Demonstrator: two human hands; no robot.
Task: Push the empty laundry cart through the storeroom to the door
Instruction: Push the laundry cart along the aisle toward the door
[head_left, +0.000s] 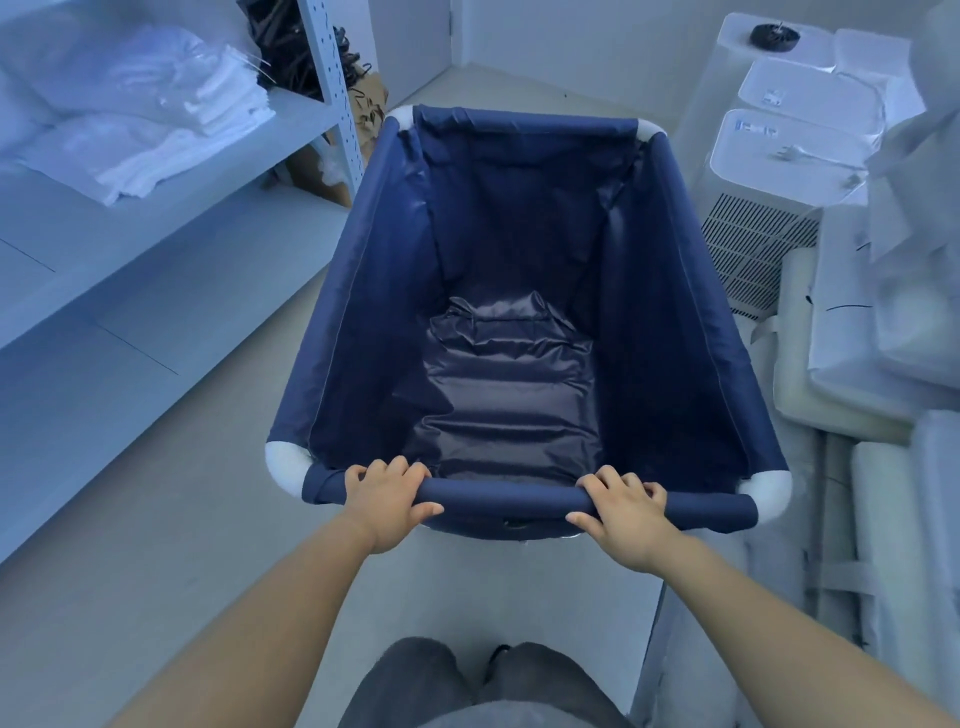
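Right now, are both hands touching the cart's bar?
Touching. The head view shows the left hand and the right hand each gripping the bar, fingers curled over it.

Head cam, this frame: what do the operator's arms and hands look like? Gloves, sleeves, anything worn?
The left hand and right hand are bare, with no gloves, rings or markings visible. The left forearm and right forearm are uncovered to the frame edge, with no sleeves, watch or bands in view. Grey clothing shows at the bottom.
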